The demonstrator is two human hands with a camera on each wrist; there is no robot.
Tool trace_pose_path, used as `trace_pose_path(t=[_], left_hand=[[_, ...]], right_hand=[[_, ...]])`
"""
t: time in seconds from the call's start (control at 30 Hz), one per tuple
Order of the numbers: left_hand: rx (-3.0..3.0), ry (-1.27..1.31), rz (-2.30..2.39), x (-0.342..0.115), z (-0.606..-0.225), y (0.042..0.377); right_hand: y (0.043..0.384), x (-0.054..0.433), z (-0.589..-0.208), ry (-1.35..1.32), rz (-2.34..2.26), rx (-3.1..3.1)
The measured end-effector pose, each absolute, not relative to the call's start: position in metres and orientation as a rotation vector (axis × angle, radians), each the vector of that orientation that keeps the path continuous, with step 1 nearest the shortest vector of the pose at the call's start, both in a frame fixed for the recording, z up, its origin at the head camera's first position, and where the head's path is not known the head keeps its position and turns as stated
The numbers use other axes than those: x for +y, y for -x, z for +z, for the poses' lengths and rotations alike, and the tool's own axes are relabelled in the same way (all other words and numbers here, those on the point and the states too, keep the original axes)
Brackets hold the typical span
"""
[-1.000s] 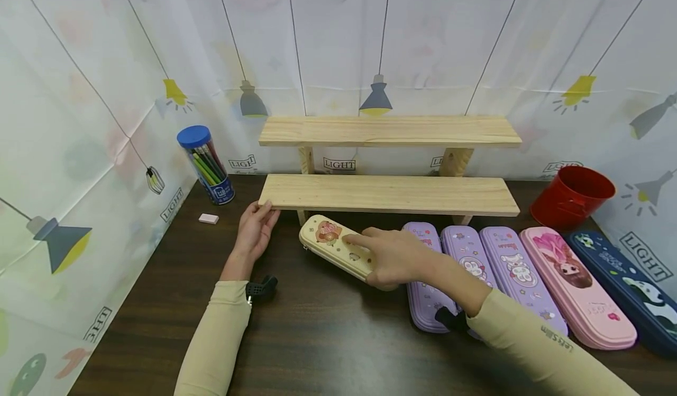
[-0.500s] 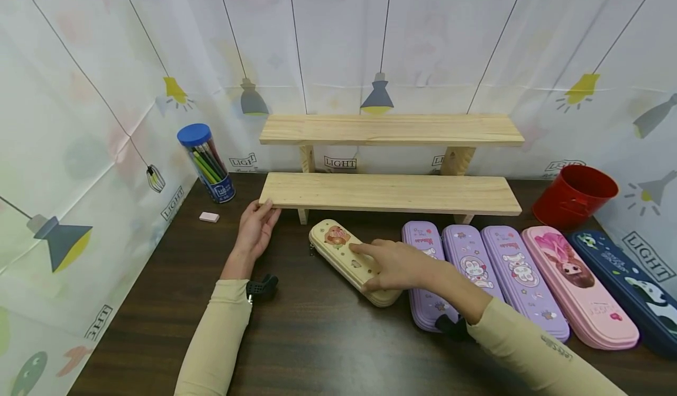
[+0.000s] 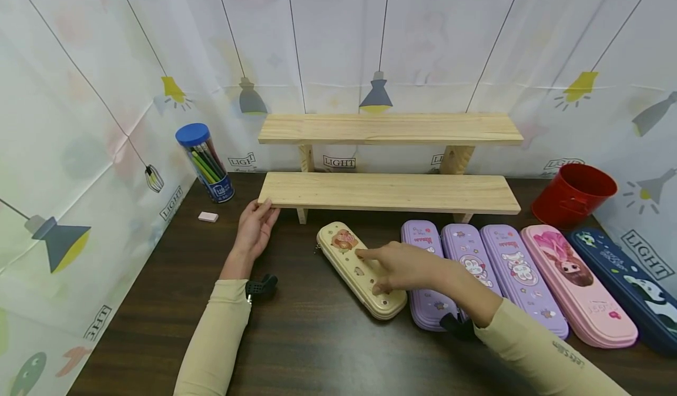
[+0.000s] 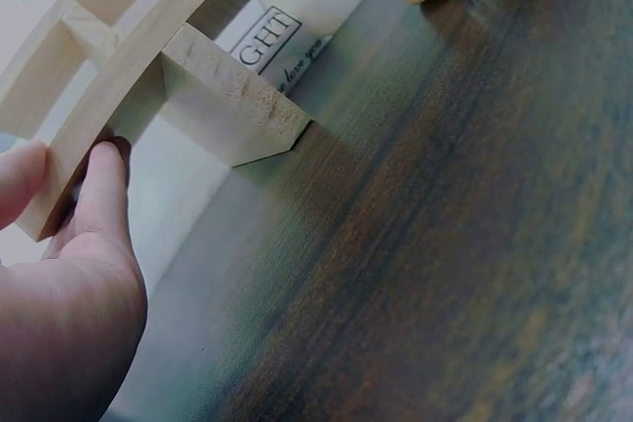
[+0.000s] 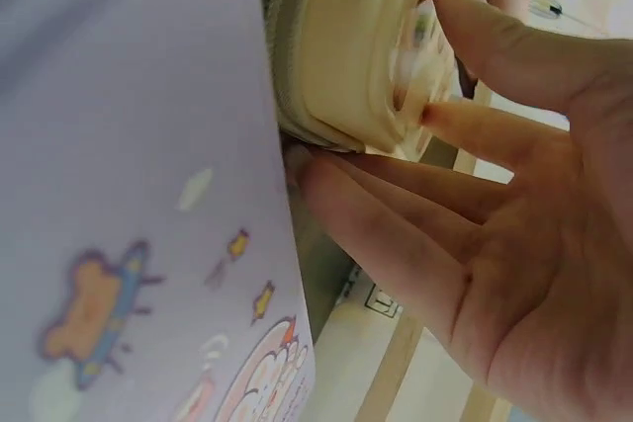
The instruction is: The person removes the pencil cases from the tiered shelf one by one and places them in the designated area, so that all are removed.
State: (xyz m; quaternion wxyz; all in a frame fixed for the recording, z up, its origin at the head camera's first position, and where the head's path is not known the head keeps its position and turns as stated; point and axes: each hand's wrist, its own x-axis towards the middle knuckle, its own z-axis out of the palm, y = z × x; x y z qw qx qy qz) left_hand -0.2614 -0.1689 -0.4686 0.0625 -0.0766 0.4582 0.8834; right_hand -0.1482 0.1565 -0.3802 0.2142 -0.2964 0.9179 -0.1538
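Observation:
My left hand (image 3: 254, 231) pinches the left end of the lower board of a two-tier wooden shelf (image 3: 391, 190), thumb on top and fingers beneath, as the left wrist view (image 4: 79, 284) also shows. A cream pencil case (image 3: 365, 284) with a printed picture lies slanted on the table in front of the shelf. My right hand (image 3: 407, 267) holds its right side. In the right wrist view, thumb and index finger touch the top of the cream case (image 5: 346, 46), while the other fingers reach down between it and a purple pencil case (image 5: 148, 165).
Several upright-laid pencil cases line the right: purple ones (image 3: 518, 272), a pink one (image 3: 582, 296) and a navy one (image 3: 634, 296). Behind them stands a red bucket (image 3: 560, 199). At left are a blue-lidded tub of pencils (image 3: 208, 167) and a small pink eraser (image 3: 208, 217).
The cream pencil case has moved right and nearer me with my right hand, turning to lie more lengthwise beside the purple cases. My left hand has stayed on the shelf.

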Motion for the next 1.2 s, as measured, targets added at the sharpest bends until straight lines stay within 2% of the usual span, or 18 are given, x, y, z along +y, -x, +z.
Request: trace_pose_path(t=[0.37, 1.2], left_hand=[[1.398, 0.228, 2.673, -0.168, -0.466, 0.261], [1.358, 0.246, 2.684, -0.168, -0.470, 0.260]], right_hand=[[0.136, 0.161, -0.377, 0.740, -0.245, 2.788], [0.110, 0.166, -0.383, 0.477, -0.305, 2.993]])
